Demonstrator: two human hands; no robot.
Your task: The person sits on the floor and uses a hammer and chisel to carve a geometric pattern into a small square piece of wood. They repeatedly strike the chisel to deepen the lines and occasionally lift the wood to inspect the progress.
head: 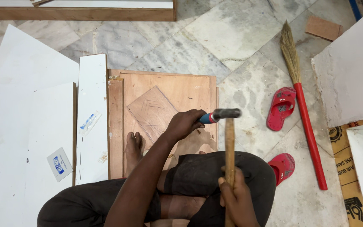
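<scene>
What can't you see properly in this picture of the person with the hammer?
- Head view: the tip of the blue-handled tool is hidden by the left hand and the person's knee.
- The bottom of the hammer handle is covered by the right hand.
- One red slipper is partly behind the knee.
- The cardboard box is cut off by the right edge.

Your one camera sat on your head and looked almost straight down, close over your lap and the wooden board (164, 105) on the marble floor (232, 38). With no second view, nothing overlapped; white panels (26, 126) lay left, a broom (303, 113) right.
</scene>
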